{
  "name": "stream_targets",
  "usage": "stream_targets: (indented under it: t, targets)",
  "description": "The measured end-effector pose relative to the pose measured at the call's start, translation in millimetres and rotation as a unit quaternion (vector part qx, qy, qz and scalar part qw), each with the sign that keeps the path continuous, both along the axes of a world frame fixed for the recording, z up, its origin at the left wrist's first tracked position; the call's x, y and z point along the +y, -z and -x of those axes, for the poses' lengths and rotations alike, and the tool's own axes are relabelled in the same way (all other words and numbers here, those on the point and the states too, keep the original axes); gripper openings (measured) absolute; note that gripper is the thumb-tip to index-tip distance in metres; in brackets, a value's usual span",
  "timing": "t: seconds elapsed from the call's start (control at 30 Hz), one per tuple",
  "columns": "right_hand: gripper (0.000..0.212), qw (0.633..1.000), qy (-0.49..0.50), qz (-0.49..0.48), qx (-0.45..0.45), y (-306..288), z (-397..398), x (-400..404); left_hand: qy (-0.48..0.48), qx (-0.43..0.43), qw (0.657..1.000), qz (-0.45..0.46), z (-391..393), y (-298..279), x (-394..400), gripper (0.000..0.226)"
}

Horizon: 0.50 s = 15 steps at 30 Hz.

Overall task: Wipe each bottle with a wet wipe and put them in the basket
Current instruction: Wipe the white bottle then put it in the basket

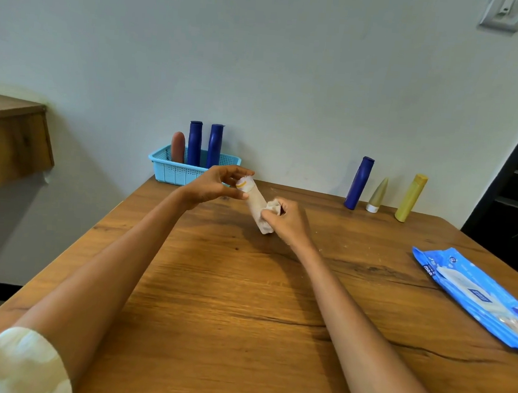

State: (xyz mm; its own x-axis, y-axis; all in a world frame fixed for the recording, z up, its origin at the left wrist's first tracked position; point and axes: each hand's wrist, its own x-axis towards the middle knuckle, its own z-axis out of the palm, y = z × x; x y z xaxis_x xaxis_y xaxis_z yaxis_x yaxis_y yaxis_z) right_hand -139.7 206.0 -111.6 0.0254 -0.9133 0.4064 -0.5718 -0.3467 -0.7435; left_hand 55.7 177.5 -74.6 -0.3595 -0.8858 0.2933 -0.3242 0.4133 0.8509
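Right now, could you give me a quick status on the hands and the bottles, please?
Left hand holds white bottle by its top; right hand rubs wipe on it. Three bottles in basket. Nothing blocking.

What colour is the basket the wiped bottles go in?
Light blue; the basket shows clearly in the head view.

Two long bare arms, no watch or rings to see. Left hand (212, 185) with slim fingers, right hand (289, 222) seen from the back, knuckles showing. One soft sleeve (15, 363) at 7 o'clock, pale cream with faint yellow patches, loose and a bit crumpled, ending near the elbow. Right arm bare all the way to the edge at 5 o'clock.
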Motion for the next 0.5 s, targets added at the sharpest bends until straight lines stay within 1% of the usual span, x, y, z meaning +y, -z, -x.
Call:
stream_targets:
  t: [0.07, 0.13, 0.2, 0.27, 0.33, 0.4, 0.5]
  targets:
    - [0.025, 0.999, 0.027, -0.020, -0.012, -1, 2, -5, -0.001, 0.002, 1.000, -0.003, -1, 0, 0, 0.041]
    - [0.022, 0.997, 0.058, -0.040, 0.009, -1, 6, -9, -0.002, 0.002, 1.000, -0.002, -1, 1, 0, 0.041]
    - [0.004, 0.993, 0.091, -0.044, 0.053, 1, 10, -12, -0.003, 0.002, 1.000, -0.002, -1, 1, 0, 0.041]
    - [0.020, 0.991, 0.119, -0.022, 0.055, 3, 10, -12, 0.000, 0.007, 1.000, -0.002, 1, 0, -1, 0.041]
    - [0.020, 0.995, 0.097, 0.014, -0.001, -2, 5, -10, 0.003, 0.004, 1.000, 0.001, 3, 0, -1, 0.041]
    - [0.016, 0.997, 0.037, 0.027, -0.060, -9, 0, -8, 0.004, -0.001, 1.000, 0.007, 3, 0, -1, 0.041]
    - [0.015, 0.994, -0.030, -0.030, -0.099, -14, 2, -4, 0.001, -0.001, 1.000, 0.007, 0, 0, 1, 0.041]
